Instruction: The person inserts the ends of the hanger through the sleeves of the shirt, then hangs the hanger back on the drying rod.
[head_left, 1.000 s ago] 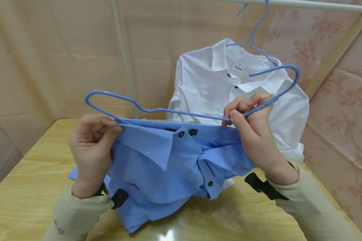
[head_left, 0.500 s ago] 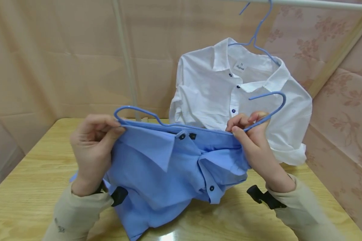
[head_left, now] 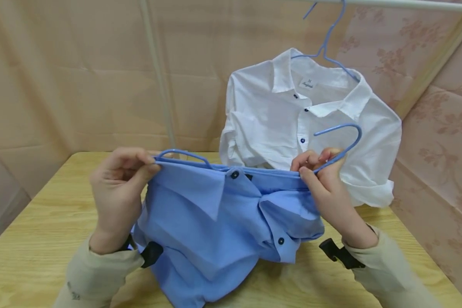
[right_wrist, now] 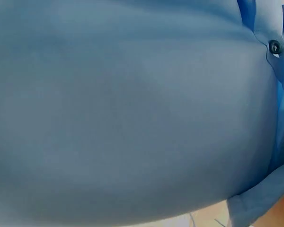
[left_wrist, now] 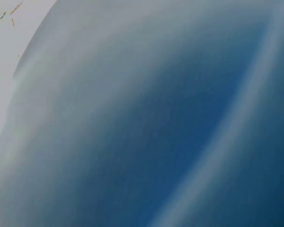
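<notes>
A blue shirt (head_left: 200,231) with a pointed collar (head_left: 192,184) and dark buttons hangs between both hands above the table. My left hand (head_left: 119,192) pinches its collar edge at the left end. At the right end my right hand (head_left: 327,184) grips the collar together with a blue hanger (head_left: 340,126) near the base of its hook. One shoulder of that hanger rises slightly over the collar line near the left hand; most of the rest is hidden inside the shirt. Blurred blue cloth fills the left wrist view, and blue cloth with one button (right_wrist: 274,47) fills most of the right wrist view.
A white shirt (head_left: 262,107) hangs behind on another blue hanger (head_left: 325,42) from a white rail (head_left: 408,5). The wooden table (head_left: 61,205) lies below. Beige curtain (head_left: 81,77) closes the back, and a pinkish floral cloth (head_left: 442,141) the right side.
The right hand has lowered the hanger and slid it right, so most of its left shoulder has sunk into the blue shirt's collar. The left hand has stayed almost in place.
</notes>
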{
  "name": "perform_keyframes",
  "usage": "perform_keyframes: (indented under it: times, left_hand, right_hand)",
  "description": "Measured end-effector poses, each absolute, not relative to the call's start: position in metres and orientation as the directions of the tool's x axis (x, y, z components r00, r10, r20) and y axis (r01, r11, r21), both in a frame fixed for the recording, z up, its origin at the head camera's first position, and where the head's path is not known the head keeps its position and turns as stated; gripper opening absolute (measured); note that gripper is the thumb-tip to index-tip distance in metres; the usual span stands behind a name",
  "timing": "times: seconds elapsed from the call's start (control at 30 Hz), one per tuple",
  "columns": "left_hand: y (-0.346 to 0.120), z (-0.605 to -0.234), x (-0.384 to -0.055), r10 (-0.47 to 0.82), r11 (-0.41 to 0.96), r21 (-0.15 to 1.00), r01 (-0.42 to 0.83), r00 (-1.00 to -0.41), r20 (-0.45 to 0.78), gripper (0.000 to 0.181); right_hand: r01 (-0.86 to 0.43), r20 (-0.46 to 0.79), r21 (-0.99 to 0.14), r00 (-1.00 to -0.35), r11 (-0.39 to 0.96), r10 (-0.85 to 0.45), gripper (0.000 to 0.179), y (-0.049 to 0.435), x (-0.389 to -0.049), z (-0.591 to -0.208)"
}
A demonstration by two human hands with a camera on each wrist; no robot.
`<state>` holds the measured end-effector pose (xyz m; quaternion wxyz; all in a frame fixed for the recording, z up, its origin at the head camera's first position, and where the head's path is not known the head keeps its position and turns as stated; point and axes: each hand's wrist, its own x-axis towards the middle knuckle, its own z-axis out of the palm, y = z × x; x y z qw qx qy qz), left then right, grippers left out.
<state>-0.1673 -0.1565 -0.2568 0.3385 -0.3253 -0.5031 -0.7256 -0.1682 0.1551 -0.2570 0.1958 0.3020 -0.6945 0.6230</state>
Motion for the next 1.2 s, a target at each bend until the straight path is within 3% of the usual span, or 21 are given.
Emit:
perform_keyframes:
  times: [0.2,0.27,0.47,0.63,0.73,0.83,0.97,1.2]
  left_hand:
    - [-0.156,-0.257,-0.17,-0.079,-0.262,0.605,0.752,-0.641,0.763,0.011]
    - [-0.156,-0.256,-0.173,-0.036,-0.259,0.624,0.737,-0.653,0.756,0.012]
    - [-0.161,-0.254,-0.18,0.062,-0.14,0.604,0.785,-0.602,0.796,0.011]
    - [-0.166,-0.25,-0.184,0.075,-0.048,0.615,0.787,-0.611,0.788,0.012]
    - [-0.164,-0.251,-0.188,0.101,0.045,0.609,0.792,-0.61,0.786,0.014]
    - [-0.159,-0.254,-0.188,0.128,0.108,0.581,0.807,-0.591,0.796,0.017]
    - [-0.153,-0.258,-0.188,0.154,0.115,0.551,0.827,-0.563,0.812,0.02]
    - [-0.145,-0.263,-0.186,0.201,0.074,0.554,0.829,-0.556,0.806,0.019]
  right_hand:
    - [-0.681,0.671,-0.732,-0.725,0.014,-0.157,0.037,0.156,-0.17,-0.267]
    - [-0.706,0.689,-0.703,-0.705,0.086,-0.165,0.036,0.153,-0.17,-0.269]
    - [-0.782,0.707,-0.532,-0.621,0.325,-0.338,0.023,0.132,-0.168,-0.272]
    - [-0.775,0.717,-0.436,-0.607,0.458,-0.343,0.021,0.118,-0.17,-0.263]
    - [-0.771,0.726,-0.323,-0.574,0.548,-0.38,0.024,0.113,-0.174,-0.257]
    - [-0.761,0.716,-0.231,-0.555,0.606,-0.424,0.028,0.108,-0.178,-0.249]
    - [-0.722,0.657,-0.173,-0.591,0.67,-0.468,0.034,0.097,-0.184,-0.241]
    - [-0.757,0.61,-0.163,-0.582,0.633,-0.538,0.032,0.079,-0.19,-0.231]
